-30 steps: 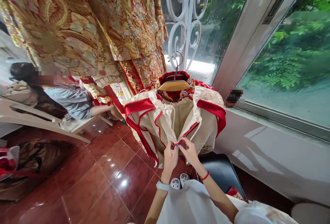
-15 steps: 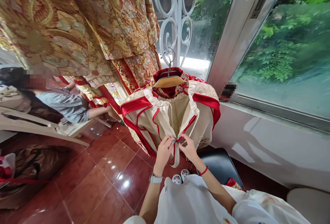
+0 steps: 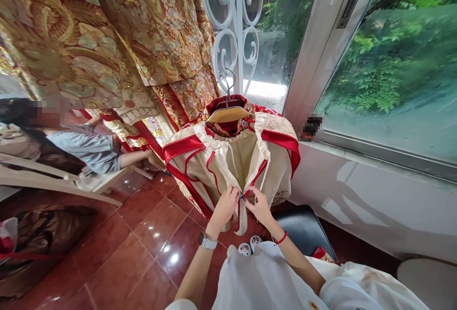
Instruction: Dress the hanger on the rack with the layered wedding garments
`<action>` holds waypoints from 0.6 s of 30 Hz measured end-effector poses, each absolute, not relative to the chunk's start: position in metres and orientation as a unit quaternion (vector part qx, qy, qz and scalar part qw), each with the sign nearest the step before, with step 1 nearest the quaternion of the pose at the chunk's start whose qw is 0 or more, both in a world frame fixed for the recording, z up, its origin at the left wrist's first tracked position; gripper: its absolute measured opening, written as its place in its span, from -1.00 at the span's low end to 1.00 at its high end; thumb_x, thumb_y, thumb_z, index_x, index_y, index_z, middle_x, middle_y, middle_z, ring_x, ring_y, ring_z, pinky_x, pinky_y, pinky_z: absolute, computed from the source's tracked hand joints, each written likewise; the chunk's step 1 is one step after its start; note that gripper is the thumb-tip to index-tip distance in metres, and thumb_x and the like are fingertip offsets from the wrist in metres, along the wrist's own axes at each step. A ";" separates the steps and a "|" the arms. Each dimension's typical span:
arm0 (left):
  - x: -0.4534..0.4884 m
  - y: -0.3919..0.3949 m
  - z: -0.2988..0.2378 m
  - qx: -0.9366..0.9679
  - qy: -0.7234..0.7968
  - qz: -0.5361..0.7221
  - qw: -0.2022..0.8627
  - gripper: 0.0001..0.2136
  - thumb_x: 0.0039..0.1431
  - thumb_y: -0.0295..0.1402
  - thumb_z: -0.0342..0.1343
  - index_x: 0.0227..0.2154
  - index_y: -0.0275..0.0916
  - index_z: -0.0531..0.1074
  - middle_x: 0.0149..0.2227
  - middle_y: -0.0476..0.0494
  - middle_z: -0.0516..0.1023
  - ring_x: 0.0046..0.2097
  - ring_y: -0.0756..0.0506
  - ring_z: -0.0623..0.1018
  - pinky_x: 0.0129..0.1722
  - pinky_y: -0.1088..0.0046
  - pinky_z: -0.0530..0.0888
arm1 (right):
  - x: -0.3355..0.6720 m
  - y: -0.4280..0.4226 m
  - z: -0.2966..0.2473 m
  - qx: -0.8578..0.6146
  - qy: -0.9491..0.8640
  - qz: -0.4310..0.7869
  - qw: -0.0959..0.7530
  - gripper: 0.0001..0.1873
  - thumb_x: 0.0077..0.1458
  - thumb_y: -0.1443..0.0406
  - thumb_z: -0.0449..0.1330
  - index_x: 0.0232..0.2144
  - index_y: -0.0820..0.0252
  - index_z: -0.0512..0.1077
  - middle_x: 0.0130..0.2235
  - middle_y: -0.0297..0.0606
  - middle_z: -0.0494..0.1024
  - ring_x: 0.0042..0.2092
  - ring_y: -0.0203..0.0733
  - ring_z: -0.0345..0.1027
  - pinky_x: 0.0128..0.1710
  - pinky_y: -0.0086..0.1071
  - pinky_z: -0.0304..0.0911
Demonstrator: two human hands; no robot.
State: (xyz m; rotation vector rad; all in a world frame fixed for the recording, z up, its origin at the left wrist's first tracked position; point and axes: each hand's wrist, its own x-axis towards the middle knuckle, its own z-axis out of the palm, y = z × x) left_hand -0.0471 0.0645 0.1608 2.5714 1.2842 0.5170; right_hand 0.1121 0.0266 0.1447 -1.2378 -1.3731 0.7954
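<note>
A cream garment with red trim [image 3: 182, 160] hangs in front of me from a wooden hanger [image 3: 229, 114], over a red patterned collar [image 3: 228, 128]. Its gathered neckline opens toward me. At the lower middle of that opening, my left hand [image 3: 227, 204] and my right hand [image 3: 258, 205] meet, each pinching the garment's front edge. Between the fingertips shows a small blue-green spot, too small to name. Below the hands dangles a cream strip with red edging [image 3: 242, 219]. A watch [image 3: 207, 241] is on my left wrist, a red bracelet [image 3: 281, 238] on my right.
Gold embroidered garments [image 3: 143, 29] hang at the upper left. A white scrolled metal grille [image 3: 238, 29] and a window [image 3: 396, 76] stand behind. At right front is a black chair [image 3: 303, 224]. A person in grey-blue [image 3: 89, 145] sits on the left; a bag [image 3: 46, 243] lies below.
The view has shifted slightly, so the garment and hanger appear a little further left. Both hands keep their pinch at the same spot on the front edge.
</note>
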 end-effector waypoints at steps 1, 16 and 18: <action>-0.046 0.063 0.162 0.880 0.435 0.168 0.093 -0.79 0.37 -0.50 -0.14 -0.19 -0.17 0.39 -0.22 -0.12 0.47 -0.24 -0.14 0.51 -0.20 0.32 0.40 | 0.111 0.026 0.141 -0.523 -0.571 0.325 0.543 -0.77 0.02 0.31 0.12 -0.21 0.16 0.42 -0.22 -0.23 0.57 -0.19 -0.16 0.46 -0.08 -0.26 0.37; -0.047 0.085 0.200 0.910 0.381 0.164 0.002 -0.79 0.34 -0.45 -0.06 -0.36 -0.18 0.45 -0.35 -0.13 0.56 -0.26 -0.13 0.53 -0.21 0.31 0.28 | 0.102 0.049 0.113 -0.603 -0.669 0.166 0.402 -0.90 0.16 0.32 0.14 -0.40 0.13 0.44 -0.21 -0.10 0.57 -0.11 0.02 0.39 -0.07 -0.15 0.24; -0.049 0.092 0.211 0.905 0.386 0.179 0.002 -0.76 0.36 -0.44 -0.10 -0.34 -0.19 0.46 -0.34 -0.12 0.57 -0.28 -0.11 0.53 -0.21 0.32 0.28 | 0.105 0.049 0.114 -0.576 -0.690 0.186 0.398 -0.84 0.22 0.32 0.10 -0.40 0.14 0.44 -0.26 -0.15 0.56 -0.18 -0.06 0.40 -0.12 -0.24 0.24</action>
